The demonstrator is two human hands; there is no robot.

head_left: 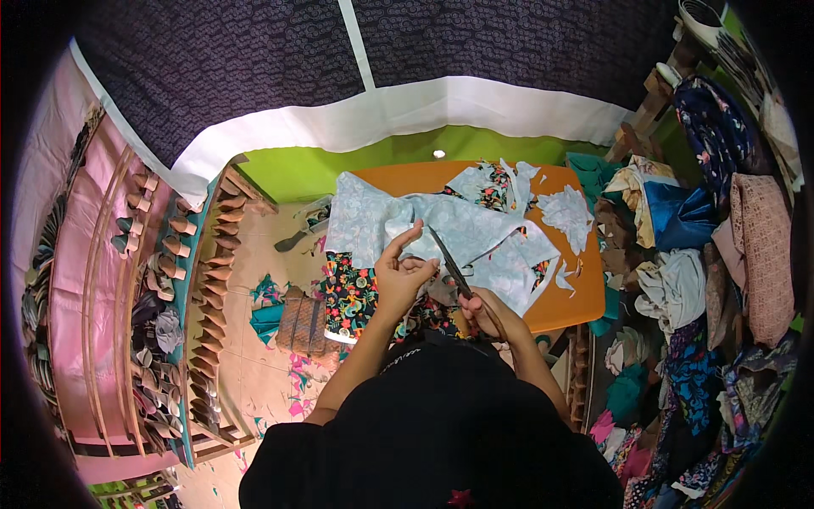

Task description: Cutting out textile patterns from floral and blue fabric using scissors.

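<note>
My left hand (402,270) is raised above the table, its thumb and index finger around a small pale piece of fabric (421,247). Dark-bladed scissors (452,263) are gripped in my right hand (483,310), and their blades point up and left toward that piece. Beneath both hands spreads a large fabric (365,208), pale side up. Part of it shows a black floral print (349,293) that hangs over the table's left edge. How far the scissor blades are apart is hard to make out.
The orange table (585,293) holds fabric scraps (566,216) on its right side. Piled cloth (678,288) crowds the right. Racks of shoe forms (212,314) stand at left. A woven brown bag (303,322) and scraps lie on the floor. A dark curtain (254,68) hangs ahead.
</note>
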